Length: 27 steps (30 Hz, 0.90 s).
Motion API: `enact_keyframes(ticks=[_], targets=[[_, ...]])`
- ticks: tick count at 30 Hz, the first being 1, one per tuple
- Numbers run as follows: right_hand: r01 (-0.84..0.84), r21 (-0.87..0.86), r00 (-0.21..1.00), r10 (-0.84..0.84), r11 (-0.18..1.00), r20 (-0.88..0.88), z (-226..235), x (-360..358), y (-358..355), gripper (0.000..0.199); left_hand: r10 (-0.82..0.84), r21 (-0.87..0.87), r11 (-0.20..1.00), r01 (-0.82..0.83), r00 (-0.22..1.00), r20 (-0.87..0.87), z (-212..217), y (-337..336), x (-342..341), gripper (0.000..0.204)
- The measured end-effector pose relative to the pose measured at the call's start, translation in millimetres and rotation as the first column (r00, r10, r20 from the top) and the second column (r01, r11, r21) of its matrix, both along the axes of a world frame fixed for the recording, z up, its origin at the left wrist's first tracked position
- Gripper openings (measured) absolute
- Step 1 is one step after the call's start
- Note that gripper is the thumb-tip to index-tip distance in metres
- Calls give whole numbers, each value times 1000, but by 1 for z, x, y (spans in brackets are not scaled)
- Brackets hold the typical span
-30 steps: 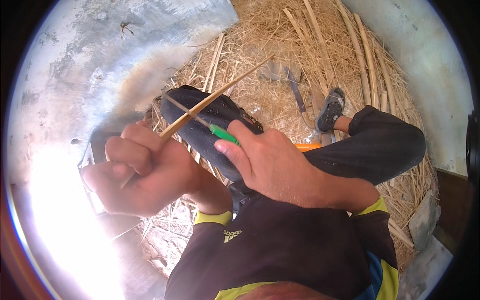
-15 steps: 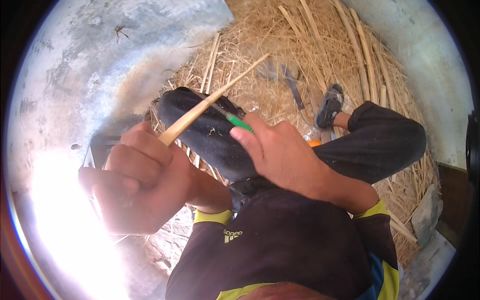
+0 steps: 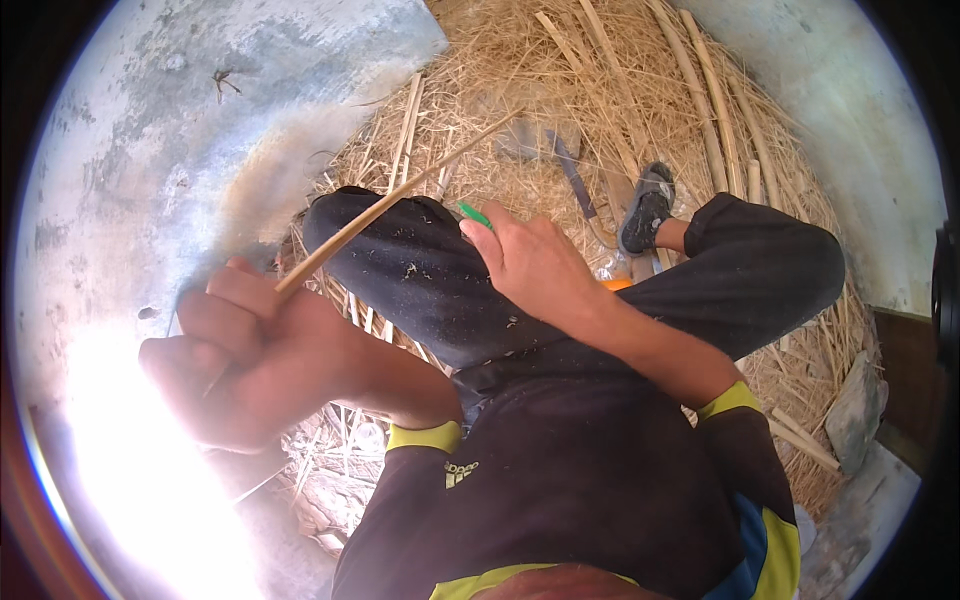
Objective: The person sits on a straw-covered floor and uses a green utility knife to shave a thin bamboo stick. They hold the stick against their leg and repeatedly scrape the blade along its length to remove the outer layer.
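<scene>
Since approx. 1 s earlier, right hand (image 3: pixel 535 265) had slid up along the raised knee (image 3: pixel 420 270) w/ the green-handled tool (image 3: pixel 474 214), and left hand (image 3: pixel 250 360) had dropped lower-left, strip end pulled w/ it.

Surface: grey concrete floor (image 3: pixel 180 130), stained, w/ a big heap of straw (image 3: pixel 520 90) and split cane lengths (image 3: pixel 700 100) spread over it; a light wall (image 3: pixel 850 130) curved along the right. A hatchet-like tool (image 3: pixel 570 170) lay on the straw nr the sandalled foot (image 3: pixel 645 205).

Left hand was clenched round the lower end of a thin cane strip (image 3: pixel 390 205), which slanted up-right across the knee. Right hand was closed on the green-handled tool, fingers resting on the trouser leg.

Tool's blade was hidden behind the hand; only the green tip showed. Lower left was blown out by glare, so the left-hand knuckles and the floor there were hard to read.
</scene>
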State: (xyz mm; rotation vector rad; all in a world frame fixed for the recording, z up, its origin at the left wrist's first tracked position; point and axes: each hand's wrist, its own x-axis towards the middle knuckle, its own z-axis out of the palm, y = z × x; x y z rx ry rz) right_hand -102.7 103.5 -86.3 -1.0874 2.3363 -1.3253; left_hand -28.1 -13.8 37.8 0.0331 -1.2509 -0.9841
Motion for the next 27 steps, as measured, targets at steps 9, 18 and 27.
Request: enact_keyframes(ticks=[9,18,27], targets=[[-48,61,994,42,997,99,9,-8,3,34,226,133,966,-220,974,-29,3,11,-12,36],[-99,-43,994,100,994,32,4,-16,-2,33,234,100,968,-230,972,-34,1,10,-11,39],[-152,-70,985,157,986,73,25,9,5,31,251,115,964,-242,965,-71,0,8,-10,39]])
